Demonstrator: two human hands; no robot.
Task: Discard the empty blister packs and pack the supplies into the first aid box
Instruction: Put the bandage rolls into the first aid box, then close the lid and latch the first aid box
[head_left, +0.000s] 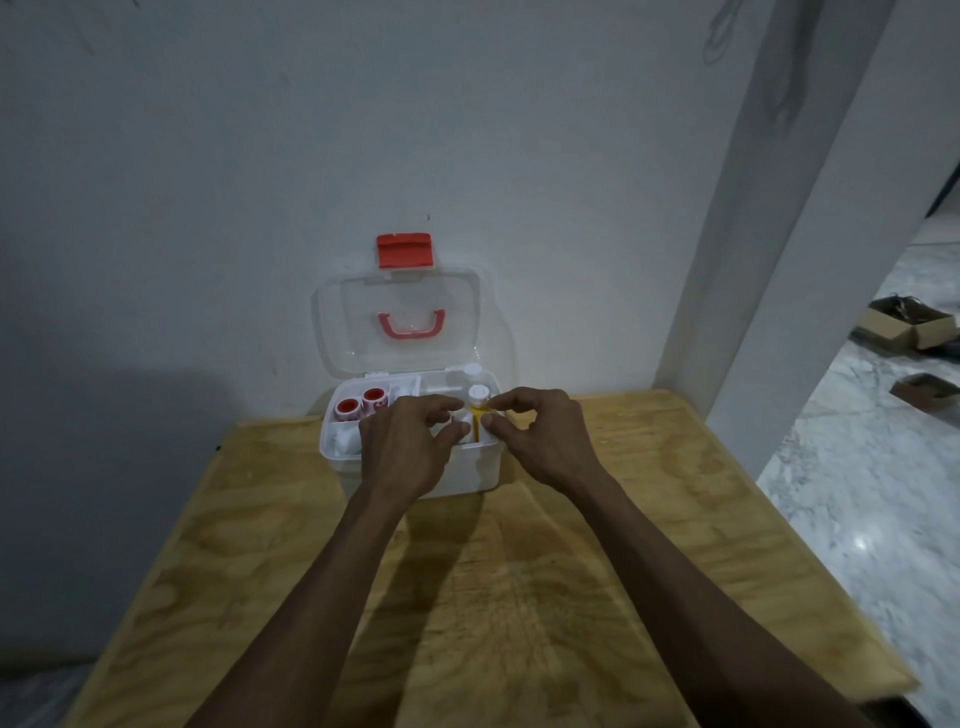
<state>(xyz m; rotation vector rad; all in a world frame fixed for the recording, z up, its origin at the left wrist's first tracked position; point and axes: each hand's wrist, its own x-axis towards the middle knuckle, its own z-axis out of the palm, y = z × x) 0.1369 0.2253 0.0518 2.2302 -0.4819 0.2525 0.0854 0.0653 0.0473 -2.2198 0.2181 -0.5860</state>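
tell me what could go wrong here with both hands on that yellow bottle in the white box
The white-capped yellow bottle stands taller than the white plastic first aid box's rim, so the clear hinged lid may not shut. Both hands crowd it; it could tip against the second white-capped bottle.

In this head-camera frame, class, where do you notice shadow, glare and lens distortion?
Head view: dim light; the forearms cast shadows on the wooden table; the doorway pillar leans from wide-angle distortion; a small glare spot sits on the marble floor; the first aid box looks slightly soft.
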